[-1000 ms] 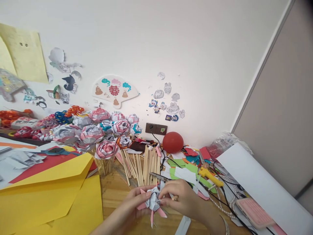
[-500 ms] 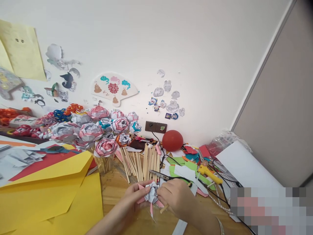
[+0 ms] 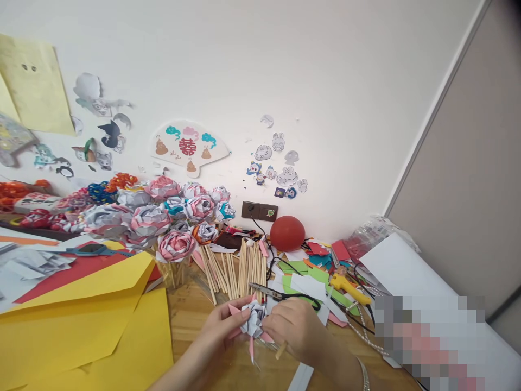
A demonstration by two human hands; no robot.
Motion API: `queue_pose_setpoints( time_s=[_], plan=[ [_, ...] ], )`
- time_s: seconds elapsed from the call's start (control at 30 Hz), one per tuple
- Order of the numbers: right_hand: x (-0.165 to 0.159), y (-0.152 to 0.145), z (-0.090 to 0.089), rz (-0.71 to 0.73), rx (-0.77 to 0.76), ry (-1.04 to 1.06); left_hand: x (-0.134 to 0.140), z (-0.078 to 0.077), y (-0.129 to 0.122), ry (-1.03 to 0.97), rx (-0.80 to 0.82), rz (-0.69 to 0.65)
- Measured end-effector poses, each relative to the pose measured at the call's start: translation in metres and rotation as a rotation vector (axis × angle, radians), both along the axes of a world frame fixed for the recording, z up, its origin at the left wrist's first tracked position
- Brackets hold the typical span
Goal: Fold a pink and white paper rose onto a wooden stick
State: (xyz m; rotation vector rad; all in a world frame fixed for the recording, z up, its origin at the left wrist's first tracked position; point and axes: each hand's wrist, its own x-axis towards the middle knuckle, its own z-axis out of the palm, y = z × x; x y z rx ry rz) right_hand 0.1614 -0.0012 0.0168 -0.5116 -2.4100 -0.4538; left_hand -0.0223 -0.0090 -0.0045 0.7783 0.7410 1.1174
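Note:
A small paper flower (image 3: 253,319) has a folded white middle and pointed pink petals sticking out around it. My left hand (image 3: 228,323) is closed on its left side, the thumb pressed on the white folds. My right hand (image 3: 291,326) is curled at the flower's right edge, fingertips touching the paper. From beneath that hand pokes the end of a wooden stick (image 3: 280,350), held in its fingers; its other end is hidden. A white paper strip (image 3: 300,377) lies on the table just below my right hand. Black-handled scissors (image 3: 277,293) lie right behind my hands.
Wooden sticks (image 3: 251,269) lie in rows ahead. Finished paper flowers (image 3: 177,244) stand in a bunch at left, above yellow paper sheets (image 3: 81,336). To the right are paper scraps (image 3: 307,285), a yellow glue gun (image 3: 350,289) with a cord, and a red balloon (image 3: 287,233).
The stick's end under my right hand has swung slightly right, and that hand has turned a little. My left hand keeps its hold on the flower, almost unmoved.

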Motion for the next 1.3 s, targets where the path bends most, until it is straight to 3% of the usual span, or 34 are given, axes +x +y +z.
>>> queue_pose_setpoints(
  time_s=[0.23, 0.4, 0.57, 0.73, 0.93, 1.03, 1.13, 1.3],
  plan=[
    [0.006, 0.004, 0.0, 0.044, -0.147, 0.038, -0.003, 0.002, 0.003, -0.01, -0.013, 0.036],
    [0.003, 0.002, 0.003, 0.017, -0.237, 0.198, -0.001, 0.001, 0.005, -0.048, 0.017, 0.046],
    [-0.003, -0.002, 0.004, -0.04, -0.185, 0.227, 0.002, 0.0, 0.005, -0.08, 0.063, 0.007],
    [-0.003, -0.002, 0.004, -0.098, -0.12, 0.063, 0.005, -0.006, 0.005, -0.036, 0.033, 0.02],
    [-0.003, 0.001, -0.007, -0.177, 0.09, -0.101, 0.007, -0.011, 0.004, 0.033, 0.014, 0.063],
    [-0.002, 0.002, -0.01, -0.16, 0.095, -0.118, 0.007, -0.013, 0.005, 0.04, 0.007, 0.047],
    [-0.001, 0.002, -0.006, -0.09, -0.089, -0.027, 0.007, -0.012, 0.006, 0.05, 0.012, 0.061],
    [-0.002, -0.002, 0.007, -0.076, -0.619, 0.211, 0.006, -0.008, 0.006, 0.069, 0.036, 0.015]
  ],
)
